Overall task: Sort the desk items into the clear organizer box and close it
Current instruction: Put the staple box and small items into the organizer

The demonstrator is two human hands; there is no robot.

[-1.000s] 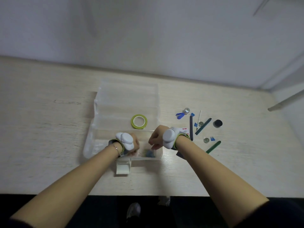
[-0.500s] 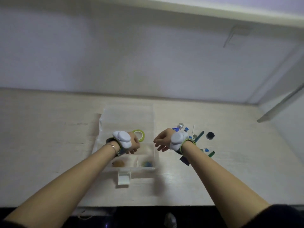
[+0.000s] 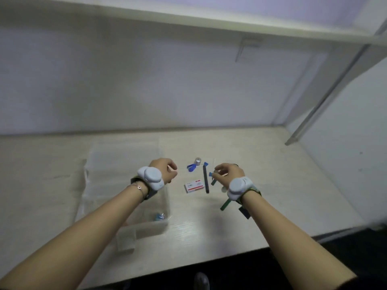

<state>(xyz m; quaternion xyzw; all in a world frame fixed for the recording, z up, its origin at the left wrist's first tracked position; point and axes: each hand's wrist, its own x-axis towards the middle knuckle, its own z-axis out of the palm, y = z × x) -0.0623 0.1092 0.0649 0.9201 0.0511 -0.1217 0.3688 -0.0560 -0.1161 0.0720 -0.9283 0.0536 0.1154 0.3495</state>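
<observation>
**Both hands raised over the desk, organizer box open at left**

We see the pale wooden desk (image 3: pixel 272 195) filling the lower half of the view, against a white wall. On its left part stands the clear organizer box (image 3: pixel 163 223), its lid open; blur hides most of its outline, and something small and blue lies in its near right corner.

The left hand (image 3: pixel 165 170) hangs above the box's right side, fingers loosely curled with nothing in them that we can make out. The right hand (image 3: pixel 229 171) hovers over the loose items to the right of the box, fingers bent inward close to a small blue piece (image 3: pixel 210 174); we cannot tell whether it pinches that piece. Each wrist carries a white device.

Between the hands lie a dark pen (image 3: pixel 205 181), a white and red staple box (image 3: pixel 194 185) just left of it, a blue clip (image 3: pixel 191 167) and a small silvery roll (image 3: pixel 197 161) touching it. A green stick (image 3: pixel 225 204) shows under the right wrist.
</observation>
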